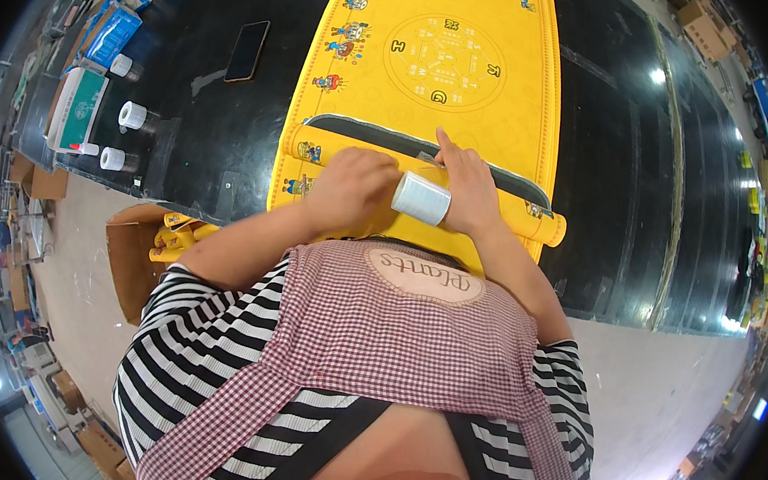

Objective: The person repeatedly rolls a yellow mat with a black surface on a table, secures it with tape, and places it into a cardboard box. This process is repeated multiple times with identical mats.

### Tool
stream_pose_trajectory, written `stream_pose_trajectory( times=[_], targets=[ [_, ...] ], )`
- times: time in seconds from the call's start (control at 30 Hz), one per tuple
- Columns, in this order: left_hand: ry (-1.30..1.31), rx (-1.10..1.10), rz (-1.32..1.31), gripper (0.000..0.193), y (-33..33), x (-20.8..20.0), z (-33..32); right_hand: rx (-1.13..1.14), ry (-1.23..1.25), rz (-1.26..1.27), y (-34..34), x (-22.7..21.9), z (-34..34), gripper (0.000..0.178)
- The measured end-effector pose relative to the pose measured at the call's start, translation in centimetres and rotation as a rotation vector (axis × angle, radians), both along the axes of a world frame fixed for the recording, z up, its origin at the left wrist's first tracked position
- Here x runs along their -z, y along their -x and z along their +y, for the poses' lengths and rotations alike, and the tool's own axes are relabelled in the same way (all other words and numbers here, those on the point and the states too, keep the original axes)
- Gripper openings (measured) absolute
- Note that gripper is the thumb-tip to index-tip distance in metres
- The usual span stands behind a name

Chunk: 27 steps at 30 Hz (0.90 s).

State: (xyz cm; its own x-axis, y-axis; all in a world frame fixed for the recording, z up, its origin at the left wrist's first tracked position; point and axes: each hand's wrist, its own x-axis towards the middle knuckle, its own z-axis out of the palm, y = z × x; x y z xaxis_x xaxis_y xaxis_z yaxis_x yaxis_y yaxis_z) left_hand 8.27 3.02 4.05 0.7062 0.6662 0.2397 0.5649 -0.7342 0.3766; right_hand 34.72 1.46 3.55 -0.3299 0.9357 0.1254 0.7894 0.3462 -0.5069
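A yellow printed mat [433, 72] lies on the black table, its near end rolled into a tube [517, 216] across its width. Above the left part of that tube is my left hand [352, 185], its fingers curled together; whatever they may hold is hidden. My right hand [471, 182] rests on the tube with its fingers stretched out forward. A roll of whitish tape [422, 198] sits against the inner side of my right wrist; I cannot tell whether it is worn on the wrist. Between my hands a small clear strip [426, 158] shows on the tube.
A dark phone [247, 51] lies left of the mat on the black table [194, 135]. Several white rolls [132, 115] stand near the left edge beside a green and white box [78, 109] and blue packages [113, 36]. Below the table's left edge, a cardboard box [127, 260] holds yellow rolls.
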Motion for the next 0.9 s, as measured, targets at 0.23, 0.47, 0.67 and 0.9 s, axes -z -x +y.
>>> stream_pose_trajectory(
  times=[0.23,0.47,0.67,0.9],
  targets=[
    [-0.188,-0.142,0.109,0.067,-2.9,1.1,0.4,-0.013,-0.09,0.166,-1.6,-0.9,3.5,0.081],
    [0.169,-0.154,0.404,0.072,-6.2,-1.0,9.0,-0.147,-0.374,0.198,-1.5,1.8,2.0,0.047],
    [0.119,-0.02,0.418,0.067,-6.9,-0.7,13.8,-0.014,-0.408,0.112,-1.0,2.3,4.8,0.041],
    [-0.085,-0.019,0.263,0.066,-7.4,-0.5,15.8,0.32,0.36,0.395,-4.0,0.9,16.7,0.029]
  ],
)
